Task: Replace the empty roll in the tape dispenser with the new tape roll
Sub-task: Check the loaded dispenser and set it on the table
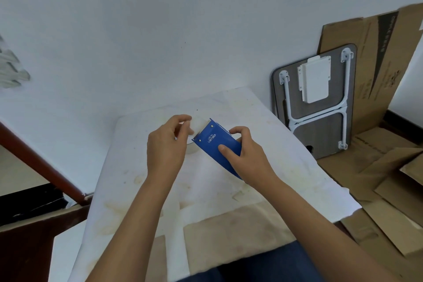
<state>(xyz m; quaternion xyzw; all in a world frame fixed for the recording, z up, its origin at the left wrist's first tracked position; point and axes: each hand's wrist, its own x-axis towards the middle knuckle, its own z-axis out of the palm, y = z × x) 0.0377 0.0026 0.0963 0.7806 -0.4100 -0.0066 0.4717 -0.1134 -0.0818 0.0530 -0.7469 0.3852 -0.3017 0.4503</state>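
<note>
We hold the blue tape dispenser [217,146] above the white-covered bench [263,121], our right hand [247,158] clamped round its body to steady it. Our left hand [167,144] pinches a pale, translucent piece [198,124] at the toothed end, likely tape drawn over the cutter. A clear roll [191,147] seems to lie beneath, mostly hidden; which roll it is, we cannot tell.

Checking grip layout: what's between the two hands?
Head view: the blue tape dispenser spans between left hand and right hand, toothed end toward the left.
</note>
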